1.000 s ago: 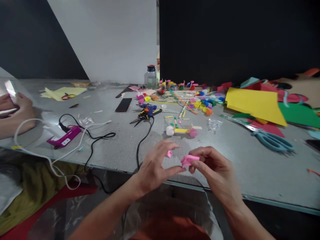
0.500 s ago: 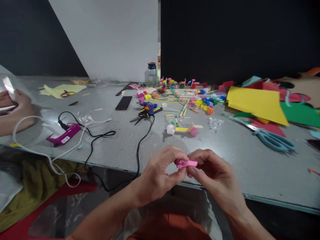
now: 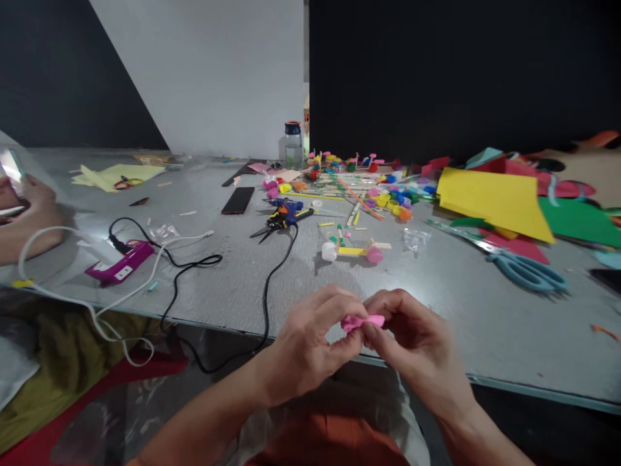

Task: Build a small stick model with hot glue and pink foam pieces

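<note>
Nearest, above the front edge of the tabletop (image 3: 514, 343), a small pink piece (image 3: 358, 321) is held between both hands. Its left end is pinched by the thumb and curled fingers of the left hand (image 3: 308, 340); its right end is gripped between thumb and forefinger of the right hand (image 3: 420, 346). On both sides the fingers are closed to the thickness of the piece, and nothing else is seen to be held. The exact form of the piece is partly hidden by the fingertips.

Just beyond, a small stick assembly (image 3: 353, 252) is set down, with a white round part at one end and a pink one at the other. These parts are judged to be already joined. The pink piece is well apart from it, and no attachment to anything is observed; handling of the piece is therefore judged incomplete. How much is left cannot be established.

To the right, blue-handled scissors (image 3: 526, 272) are noted. Farther back, black-bladed cutters (image 3: 274, 226) are found just beside a blue glue gun (image 3: 288, 207); neither is touched. Behind these, loose coloured caps (image 3: 391, 200) are heaped, and a bottle (image 3: 293, 145) is stood upright near the wall.
</note>
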